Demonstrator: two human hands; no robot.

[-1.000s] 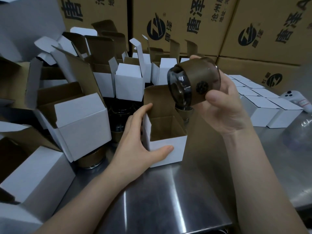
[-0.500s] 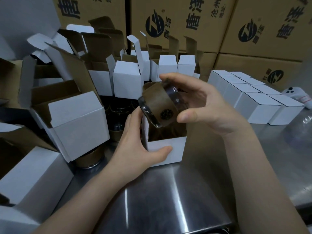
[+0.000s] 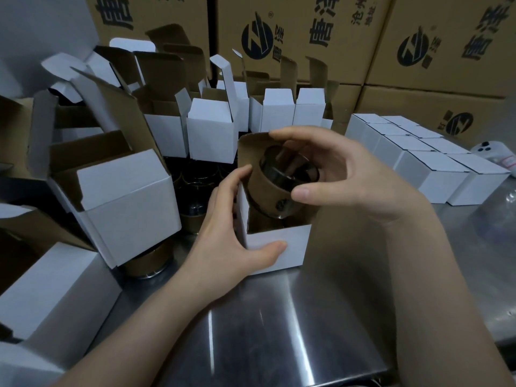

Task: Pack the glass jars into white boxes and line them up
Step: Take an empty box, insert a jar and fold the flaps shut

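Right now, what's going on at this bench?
A person is packing jars. The right hand holds a glass jar in a brown sleeve, tilted and partly inside an open white box. The left hand grips that box at its left front corner, thumb on the front face. On the steel table, closed boxes are lined up to the right, and empty open boxes stand behind.

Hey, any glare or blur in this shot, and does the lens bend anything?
Head view: glare streaks run down the steel table; the jar held by the right hand looks slightly soft, yet readable over the open white box; wide-angle bending tilts the brown cartons behind and stretches the left-edge box; light is dim, bluish.
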